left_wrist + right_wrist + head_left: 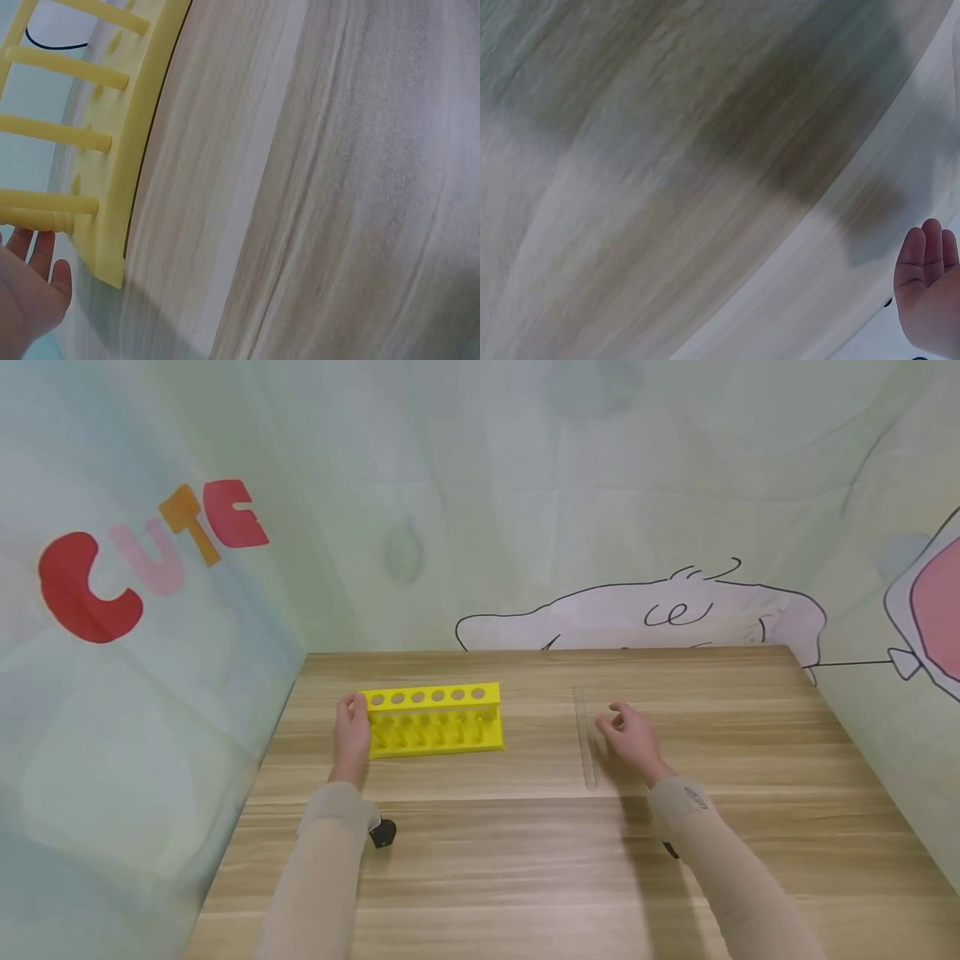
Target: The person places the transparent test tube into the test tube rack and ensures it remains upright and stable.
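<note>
A yellow test tube rack [435, 748] stands on the table with a row of round holes along its top. At its left end my left hand [352, 731] holds on, and the left wrist view shows those fingers [41, 251] against the end post of the rack [112, 202]. A clear glass test tube [586, 739] lies on the table to the right of the rack, pointing away from me. Just right of the tube hovers my right hand [632, 739], fingers loosely bent and holding nothing. In the right wrist view the right hand [928, 300] shows at the edge; the tube cannot be made out there.
The wood-grain table [510, 860] reaches back to a printed cloth wall [525, 527]. Another cloth wall with coloured letters [82, 589] rises on the left. A dark wrist device [383, 832] shows by the left sleeve.
</note>
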